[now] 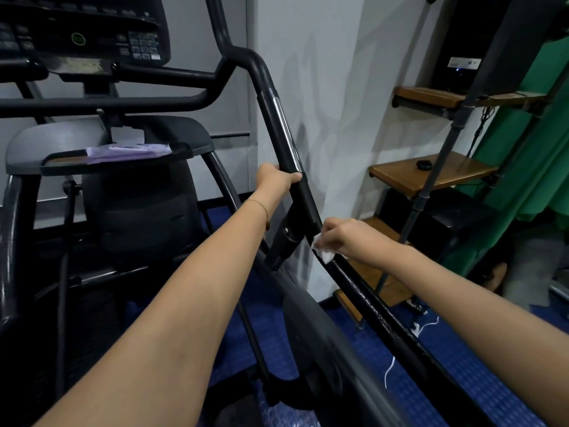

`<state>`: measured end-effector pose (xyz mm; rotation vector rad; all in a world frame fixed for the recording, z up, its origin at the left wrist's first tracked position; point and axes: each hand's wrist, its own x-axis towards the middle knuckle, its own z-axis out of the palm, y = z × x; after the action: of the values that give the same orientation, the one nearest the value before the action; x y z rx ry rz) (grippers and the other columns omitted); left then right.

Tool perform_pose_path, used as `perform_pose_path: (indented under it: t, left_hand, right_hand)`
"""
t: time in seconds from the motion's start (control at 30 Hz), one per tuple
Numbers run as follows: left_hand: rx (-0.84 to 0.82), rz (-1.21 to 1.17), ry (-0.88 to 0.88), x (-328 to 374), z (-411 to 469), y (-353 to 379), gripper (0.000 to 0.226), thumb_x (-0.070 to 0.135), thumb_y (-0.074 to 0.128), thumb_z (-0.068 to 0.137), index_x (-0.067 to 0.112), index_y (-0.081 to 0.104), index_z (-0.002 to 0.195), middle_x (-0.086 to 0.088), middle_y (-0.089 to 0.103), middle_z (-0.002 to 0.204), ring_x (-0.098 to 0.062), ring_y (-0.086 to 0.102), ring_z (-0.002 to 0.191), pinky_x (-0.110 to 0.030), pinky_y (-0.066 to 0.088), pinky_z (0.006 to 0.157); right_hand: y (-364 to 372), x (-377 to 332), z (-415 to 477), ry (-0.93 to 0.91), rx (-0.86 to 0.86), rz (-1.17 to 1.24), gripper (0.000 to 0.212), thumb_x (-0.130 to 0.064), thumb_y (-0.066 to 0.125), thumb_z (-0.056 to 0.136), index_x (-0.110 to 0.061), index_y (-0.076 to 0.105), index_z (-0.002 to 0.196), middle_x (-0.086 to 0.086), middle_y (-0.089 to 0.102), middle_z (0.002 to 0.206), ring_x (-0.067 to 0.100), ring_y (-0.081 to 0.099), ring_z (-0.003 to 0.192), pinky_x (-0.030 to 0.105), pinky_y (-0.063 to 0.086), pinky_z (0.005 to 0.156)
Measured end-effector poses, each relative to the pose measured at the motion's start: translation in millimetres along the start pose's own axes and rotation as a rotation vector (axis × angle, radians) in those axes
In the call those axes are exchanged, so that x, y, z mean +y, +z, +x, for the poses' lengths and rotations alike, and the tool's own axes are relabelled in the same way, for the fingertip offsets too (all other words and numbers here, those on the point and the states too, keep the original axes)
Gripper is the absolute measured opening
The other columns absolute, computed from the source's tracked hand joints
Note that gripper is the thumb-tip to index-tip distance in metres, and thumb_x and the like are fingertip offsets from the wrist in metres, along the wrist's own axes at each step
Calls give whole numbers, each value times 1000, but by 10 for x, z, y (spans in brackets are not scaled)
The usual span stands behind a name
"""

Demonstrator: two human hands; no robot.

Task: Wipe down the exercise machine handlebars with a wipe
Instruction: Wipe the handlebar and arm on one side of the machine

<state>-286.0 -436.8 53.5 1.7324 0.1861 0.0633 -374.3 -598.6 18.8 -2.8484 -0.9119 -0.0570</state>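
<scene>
The black right handlebar (pixel 278 124) of the exercise machine slopes from upper centre down to the lower right, with a shiny metal strip on its upper part. My left hand (pixel 275 178) grips the bar just below that strip, fingers curled round it. Lower down, my right hand (pixel 345 237) pinches a crumpled white wipe (pixel 322 251) and presses it against the bar's lower stretch (pixel 378 309). Both forearms reach in from the bottom edge.
The console (pixel 92 32) with keypad sits top left, above a grey tray (pixel 27 149) holding a purple wipes pack (pixel 123 151). A white wall (pixel 323 87) stands right behind the bar. Wooden shelves (pixel 431 172) on a pipe frame and a green cloth (pixel 523 164) fill the right. Blue mat (pixel 462 374) covers the floor.
</scene>
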Motion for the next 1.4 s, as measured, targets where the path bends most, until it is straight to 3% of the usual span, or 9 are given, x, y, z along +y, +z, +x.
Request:
perform_pose_path:
  t: [0.13,0.23,0.43,0.57,0.63,0.77,1.0,1.2,1.4]
  left_hand:
    - [-26,-8,7,-13,6,-8,35,8,71,81,2,61,114,-5,63,97,-18,57,87,-30,52,89]
    - [-36,-19,-9,-8,0,-12,34,8,73,80,2,61,111,-1,61,81,-20,59,86,-32,51,86]
    - [-53,-63,-10,-47,25,-34,37,7,73,79,3,61,113,-7,65,101,-21,63,97,-27,50,83]
    - [-48,-75,-7,-42,-14,-24,35,6,72,80,4,60,113,-1,62,85,-21,59,91,-30,50,86]
    - [-50,-76,0,-45,-18,-31,37,6,71,81,4,59,115,0,62,88,-20,58,91,-30,50,86]
    - [-36,-57,31,-55,-27,-20,37,7,71,81,3,59,116,-8,64,106,-21,59,96,-34,50,94]
    - [-42,-100,37,-100,12,-11,41,7,71,81,2,57,119,-7,63,106,-22,61,99,-35,49,97]
    - [-39,-134,42,-113,-8,-5,43,7,71,81,2,55,121,-10,62,114,-25,62,105,-37,48,99]
    - [20,-155,56,-197,-176,111,37,11,65,86,7,56,121,-12,64,118,-28,63,105,-40,51,95]
  right_hand:
    - [-175,-7,-68,-36,-245,-27,22,-11,61,88,-15,71,106,-3,54,97,7,50,79,9,34,66]
    - [-138,-70,-42,-69,-158,-103,23,-9,59,88,-15,71,106,3,57,103,19,57,89,25,43,74]
    - [-193,-360,208,-46,-420,-358,20,-4,58,82,-3,69,99,12,57,102,27,58,95,30,38,70]
    - [-93,-362,355,-261,-148,-756,11,4,58,77,1,67,82,15,60,96,33,59,82,39,49,72]
    - [-22,-359,349,-300,-196,-672,10,3,58,77,4,67,82,17,63,98,35,60,83,39,48,72]
    - [-225,-316,394,-33,-587,-235,19,-5,61,81,-7,72,97,14,69,98,26,62,84,31,48,74]
    - [-206,206,560,304,427,794,20,5,63,81,-3,69,98,4,65,86,-13,56,57,14,44,67]
    - [49,247,174,287,119,486,10,3,64,79,-2,71,84,6,68,85,3,59,71,17,47,73]
    - [33,99,34,302,170,395,14,1,61,80,-5,72,86,11,69,94,15,61,81,35,51,85]
